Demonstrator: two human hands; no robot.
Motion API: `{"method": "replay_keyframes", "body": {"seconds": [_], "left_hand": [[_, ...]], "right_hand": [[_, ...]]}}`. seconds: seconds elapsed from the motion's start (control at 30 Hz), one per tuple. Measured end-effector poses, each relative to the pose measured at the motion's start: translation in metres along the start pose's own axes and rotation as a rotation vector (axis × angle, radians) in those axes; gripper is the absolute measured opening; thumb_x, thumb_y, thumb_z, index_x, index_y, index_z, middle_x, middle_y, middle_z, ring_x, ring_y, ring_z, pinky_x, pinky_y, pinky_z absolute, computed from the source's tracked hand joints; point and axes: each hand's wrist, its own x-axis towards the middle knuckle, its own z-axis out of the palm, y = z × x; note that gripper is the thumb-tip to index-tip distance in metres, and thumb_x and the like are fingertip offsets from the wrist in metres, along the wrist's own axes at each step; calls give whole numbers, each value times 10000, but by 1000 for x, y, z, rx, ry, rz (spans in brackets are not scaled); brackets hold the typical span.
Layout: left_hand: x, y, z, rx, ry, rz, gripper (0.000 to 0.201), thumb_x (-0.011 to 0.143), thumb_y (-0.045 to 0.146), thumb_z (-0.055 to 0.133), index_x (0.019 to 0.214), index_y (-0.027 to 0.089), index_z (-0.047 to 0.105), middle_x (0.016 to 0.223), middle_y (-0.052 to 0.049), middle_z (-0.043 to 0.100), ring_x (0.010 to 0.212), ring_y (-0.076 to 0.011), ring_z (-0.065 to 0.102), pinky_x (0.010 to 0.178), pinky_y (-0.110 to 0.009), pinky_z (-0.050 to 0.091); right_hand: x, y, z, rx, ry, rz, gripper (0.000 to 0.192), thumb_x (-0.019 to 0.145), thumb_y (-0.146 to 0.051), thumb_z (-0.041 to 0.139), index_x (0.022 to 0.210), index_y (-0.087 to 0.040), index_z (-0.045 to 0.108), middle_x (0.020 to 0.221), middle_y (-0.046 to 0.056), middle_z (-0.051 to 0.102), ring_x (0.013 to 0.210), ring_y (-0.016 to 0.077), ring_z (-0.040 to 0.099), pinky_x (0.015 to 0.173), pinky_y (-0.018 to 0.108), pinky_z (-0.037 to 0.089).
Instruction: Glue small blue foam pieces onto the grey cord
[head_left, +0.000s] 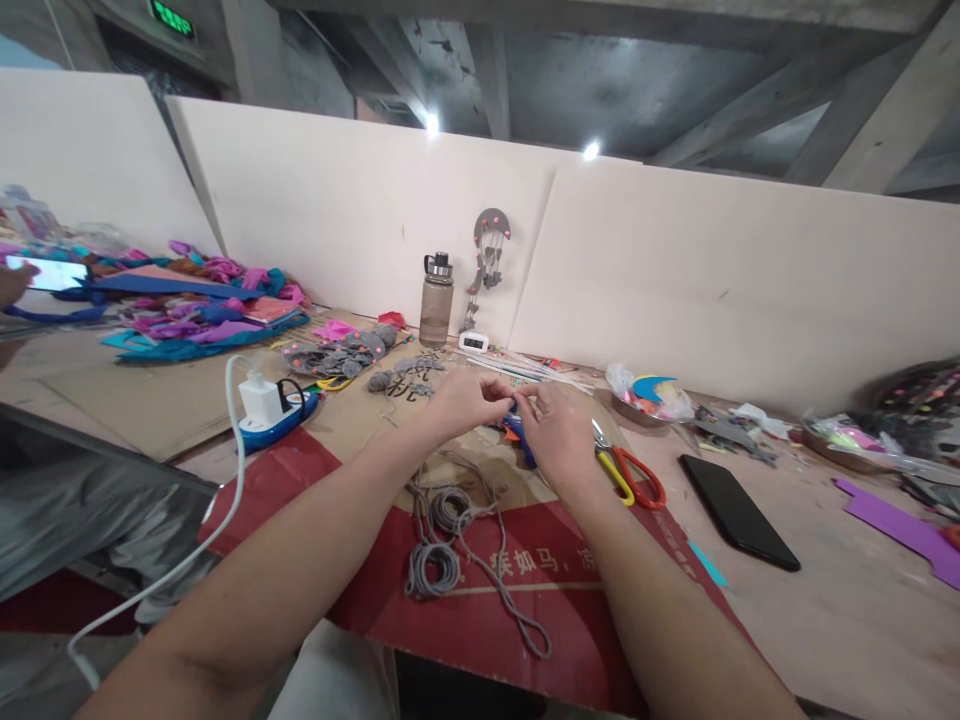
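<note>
My left hand (pixel 474 400) and my right hand (pixel 555 425) meet over the cardboard, fingertips pinched together. Something small and dark sits between them, too small to name. Just below my right hand lies a blue and orange tool (pixel 519 440), partly covered by that hand. To its right rest scissors (pixel 634 478) with one red and one yellow handle. Coiled grey cord (pixel 435 568) lies on the red cardboard (pixel 517 560) between my forearms. Beyond my left hand are small grey felt pieces (pixel 420 368) and a grey ball of yarn (pixel 380 381).
A bottle (pixel 436 305) and a small white clock (pixel 473 343) stand by the white partition (pixel 337 200). A grey hanging ornament (pixel 491 245) is on it. Right lies a black phone (pixel 739 512); left, a blue power strip (pixel 277 422) with a white cable. Another person's hand (pixel 15 285) touches a lit phone.
</note>
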Motion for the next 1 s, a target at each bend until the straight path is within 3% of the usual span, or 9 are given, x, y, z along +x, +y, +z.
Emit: {"method": "replay_keyframes", "body": {"seconds": [0.23,0.6,1.0], "left_hand": [[-3,5,-1,187,76,36,132,701,182,598,739,142,717,582,9,650,524,-90,555,491,-174,395],[-1,10,1,-125,158,-135,84,727,110,565,699,124,643,548,2,635,485,-101,615,493,-187,494],[-2,8,3,-215,150,-113,52,736,113,580,726,113,631,540,14,624,473,-81,600,482,-171,495]], "right_hand": [[0,-6,-3,111,-21,11,152,900,-260,522,875,-199,659,848,54,683,797,202,607,704,301,391],[1,-16,-5,359,-28,272,164,844,-327,549,808,-187,626,596,-32,515,565,127,437,573,258,308],[3,-19,-4,555,-14,461,193,768,-366,607,693,-189,594,524,-54,451,493,109,377,482,242,271]]}}
